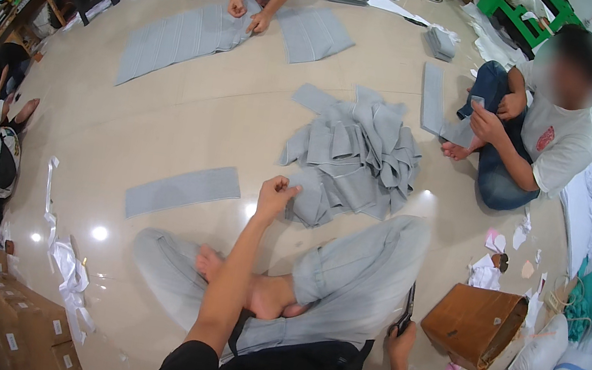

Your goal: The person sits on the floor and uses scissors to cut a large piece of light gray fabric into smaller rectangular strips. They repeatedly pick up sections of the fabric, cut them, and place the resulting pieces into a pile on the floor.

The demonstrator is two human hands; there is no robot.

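My left hand (275, 199) reaches forward over my crossed legs, its fingers closed at the near left edge of a heap of grey fabric pieces (362, 149). The thumb and forefinger pinch a corner of one grey fabric piece (308, 198). Low at my right side, my right hand (400, 340) is closed round the handles of dark scissors (407, 314), whose blades point away from me. A single flat grey fabric strip (184, 190) lies on the floor left of my left hand.
Across from me a seated person handles grey fabric panels (184, 38). Another person (550, 123) sits at the right, holding a grey piece. A brown box (474, 326) stands beside my right knee. White scraps (68, 273) lie at the left, near cardboard boxes (23, 320).
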